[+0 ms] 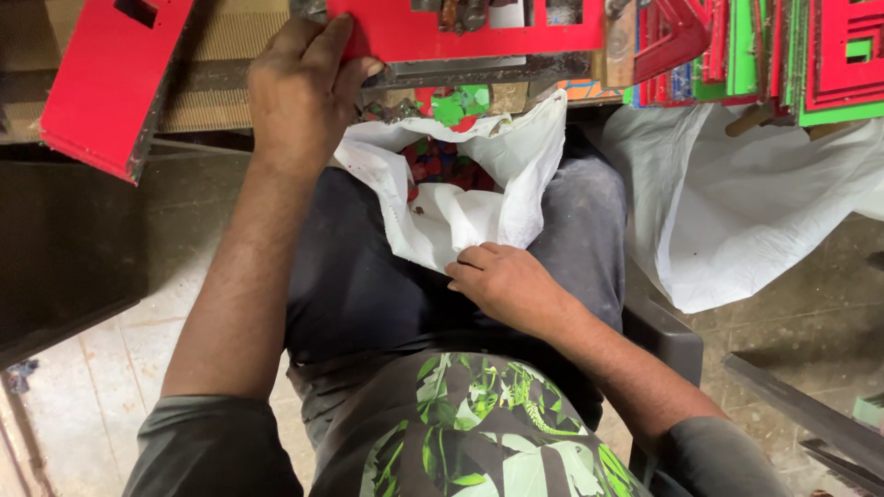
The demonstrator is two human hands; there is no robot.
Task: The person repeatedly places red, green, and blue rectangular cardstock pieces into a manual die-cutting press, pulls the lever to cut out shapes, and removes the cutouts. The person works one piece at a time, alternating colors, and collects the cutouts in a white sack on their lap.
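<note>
Gripping flat red cut-out panel [460, 32], left hand [299, 92] fingers apparently pinching, right hand [506, 285] curled on white bag [460, 216]

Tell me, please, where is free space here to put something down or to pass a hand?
Bare floor lies beside the left arm, below the dark panel. More floor shows beyond the large white sack. The bench edge is crowded with red sheet and stacked cutouts; the lap holds a white bag.

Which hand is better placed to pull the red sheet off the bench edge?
Probably the left hand: its fingers already grip the lower edge of the red sheet. The right hand is down on the lap, holding the white bag, apart from the sheet.
</note>
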